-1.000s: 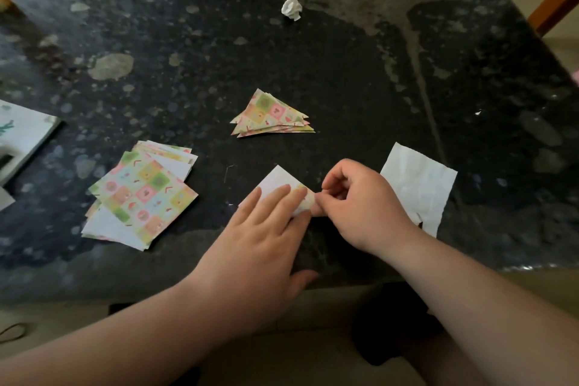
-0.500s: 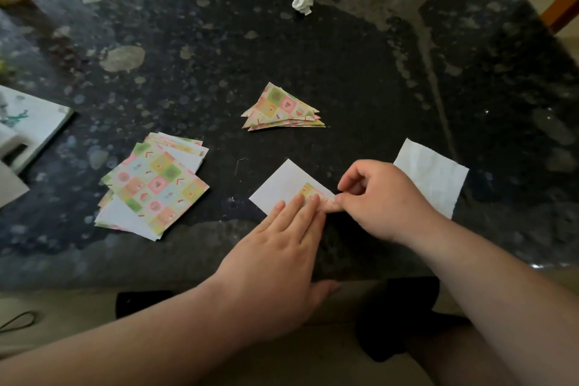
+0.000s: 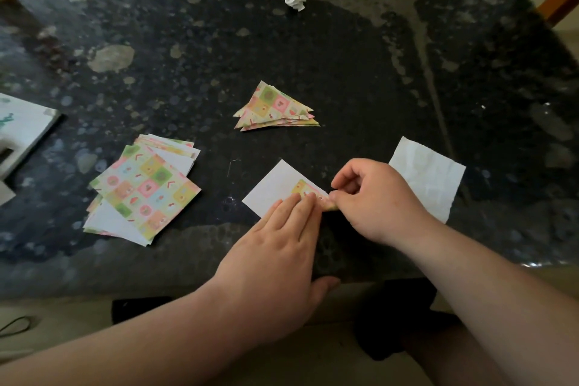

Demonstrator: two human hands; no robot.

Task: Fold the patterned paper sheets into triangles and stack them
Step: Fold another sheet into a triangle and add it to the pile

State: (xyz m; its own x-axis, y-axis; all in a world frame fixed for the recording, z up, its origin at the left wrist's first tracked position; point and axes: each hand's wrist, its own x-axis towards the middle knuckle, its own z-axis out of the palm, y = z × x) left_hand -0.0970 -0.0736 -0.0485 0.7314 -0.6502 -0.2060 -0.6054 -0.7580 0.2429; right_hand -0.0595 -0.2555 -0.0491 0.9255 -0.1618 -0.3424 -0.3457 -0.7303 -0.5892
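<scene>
**A:** Where do we stand with this one?

**B:** The square paper sheet (image 3: 272, 188), white side up, lies at lower centre of the frame on the dark speckled stone table (image 3: 344, 56). Our left hand (image 3: 282, 247) rests flat on it, fingers straight and together, pinning it down. Our right hand (image 3: 376, 200) pinches its right corner between thumb and forefinger. The pastel pattern shows where that corner turns over.

**A:** So how do we fold it well?

**B:** We should carry the pinched corner right across to the opposite one and line the edges up. Then we run the left fingers along the crease. If the flat hand lifts early, we judge the sheet would slide on the smooth stone.

**A:** And afterwards?

**B:** It goes on the stack of patterned paper triangles (image 3: 275, 108) at centre. The pile of unfolded patterned squares (image 3: 144, 188) waits at lower left.
</scene>
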